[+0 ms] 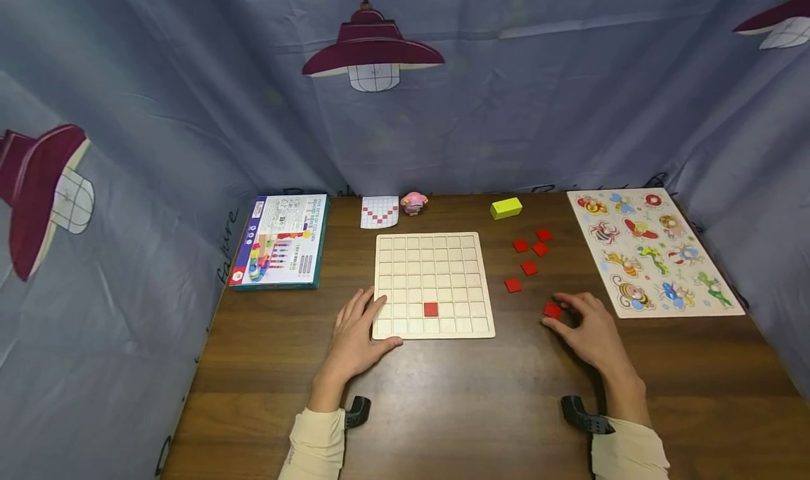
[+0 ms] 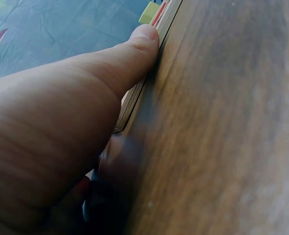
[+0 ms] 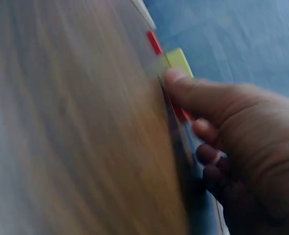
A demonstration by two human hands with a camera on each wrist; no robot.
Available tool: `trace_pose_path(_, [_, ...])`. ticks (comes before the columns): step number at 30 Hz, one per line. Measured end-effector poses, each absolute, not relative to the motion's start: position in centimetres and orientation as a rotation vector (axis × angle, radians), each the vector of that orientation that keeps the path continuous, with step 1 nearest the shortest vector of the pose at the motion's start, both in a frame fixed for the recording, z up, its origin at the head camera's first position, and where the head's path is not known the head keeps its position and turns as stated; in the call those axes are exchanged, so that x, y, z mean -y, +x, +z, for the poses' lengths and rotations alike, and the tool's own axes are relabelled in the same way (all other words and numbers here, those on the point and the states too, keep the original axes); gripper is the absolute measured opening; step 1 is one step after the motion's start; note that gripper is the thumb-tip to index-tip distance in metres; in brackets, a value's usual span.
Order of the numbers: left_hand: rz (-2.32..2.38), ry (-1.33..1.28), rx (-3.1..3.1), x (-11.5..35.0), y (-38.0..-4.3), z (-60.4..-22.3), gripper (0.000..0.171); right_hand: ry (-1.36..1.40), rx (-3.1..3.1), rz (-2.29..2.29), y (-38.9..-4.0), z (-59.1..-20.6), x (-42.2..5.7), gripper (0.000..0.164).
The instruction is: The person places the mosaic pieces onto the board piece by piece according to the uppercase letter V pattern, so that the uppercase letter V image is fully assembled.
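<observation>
A pale wooden grid board (image 1: 389,248) lies flat in the middle of the table, one red square tile (image 1: 431,310) in a cell of its second row from the bottom. My left hand (image 1: 354,336) rests at the board's near left corner, its thumb along the near edge and its fingers by the left side. In the left wrist view the thumb (image 2: 134,56) touches the board's edge. To the right, my right hand (image 1: 595,332) has thumb and index finger on opposite sides of another red tile (image 1: 552,310), pinching it near the tabletop.
Several loose red tiles (image 1: 529,268) lie right of the board, with a yellow block (image 1: 506,208) behind. A pattern card (image 1: 380,213) and pink figurine (image 1: 414,203) stand at the back. A boxed set (image 1: 278,241) lies left; an insect puzzle board (image 1: 658,255) lies right.
</observation>
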State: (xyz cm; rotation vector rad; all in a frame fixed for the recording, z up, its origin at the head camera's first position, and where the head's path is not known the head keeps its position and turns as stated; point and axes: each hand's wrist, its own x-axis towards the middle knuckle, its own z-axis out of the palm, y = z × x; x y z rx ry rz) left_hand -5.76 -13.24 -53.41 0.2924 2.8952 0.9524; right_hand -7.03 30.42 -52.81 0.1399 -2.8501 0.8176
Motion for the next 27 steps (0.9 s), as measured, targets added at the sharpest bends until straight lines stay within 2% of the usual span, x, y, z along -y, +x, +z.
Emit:
trace_pose_path(6, [0.960,0.327,-2.927,13.3,-6.0,-53.5,0.087,0.135,2.884,0.761,-6.8,-53.2,-31.5,0.034])
trace_pose_path(12, [0.956,0.325,-2.928,13.4,-5.6,-53.6,0.088,0.250,2.801,0.715,-7.2,-53.6,-29.7,0.028])
trace_pose_path(18, [0.957,0.308,-2.938,13.6,-5.4,-53.8,0.088,0.502,2.676,0.708,-8.8,-53.3,-24.5,0.032])
trace_pose_path(27, [0.940,0.313,-2.936,13.3,-5.6,-53.7,0.088,0.825,2.816,0.726,-11.4,-52.0,-14.8,0.028])
